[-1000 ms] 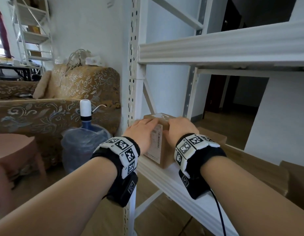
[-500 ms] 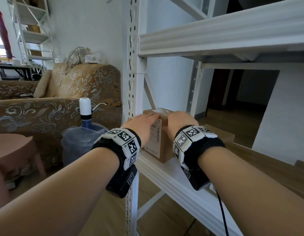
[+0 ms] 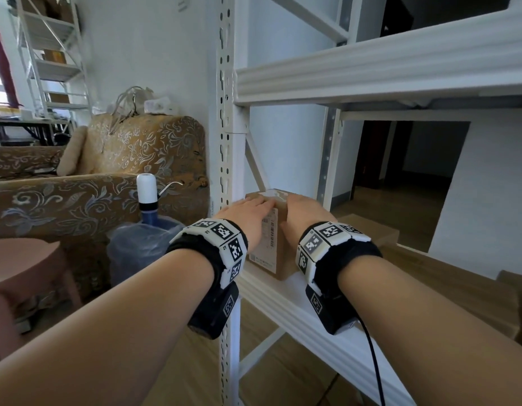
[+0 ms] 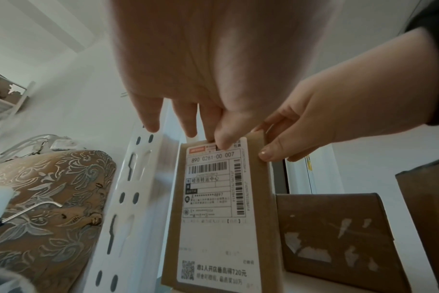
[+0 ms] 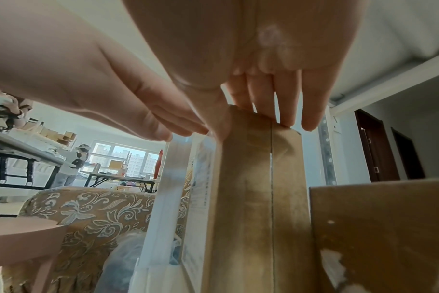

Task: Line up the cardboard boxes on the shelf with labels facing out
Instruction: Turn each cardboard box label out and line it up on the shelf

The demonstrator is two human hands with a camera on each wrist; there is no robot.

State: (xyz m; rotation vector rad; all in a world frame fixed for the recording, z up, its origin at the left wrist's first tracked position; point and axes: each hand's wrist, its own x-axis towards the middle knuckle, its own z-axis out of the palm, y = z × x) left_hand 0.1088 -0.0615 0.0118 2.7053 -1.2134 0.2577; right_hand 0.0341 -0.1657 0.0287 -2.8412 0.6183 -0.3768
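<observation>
A tall cardboard box stands upright at the left end of the white shelf, close to the slotted post. Its white shipping label faces out. My left hand rests on the box's top with straight fingers, and its thumb touches the label's upper edge. My right hand pinches the top right corner, thumb on the front and fingers behind. A lower brown box with torn label scraps sits just right of the tall one.
Flat cardboard boxes lie further right along the shelf under my right forearm. The upper shelf beam hangs above my hands. Left of the post stand a water jug with a pump, a patterned sofa and a pink stool.
Both hands have stayed on the top of the tall box. The box shows no clear shift; only the head view has moved slightly.
</observation>
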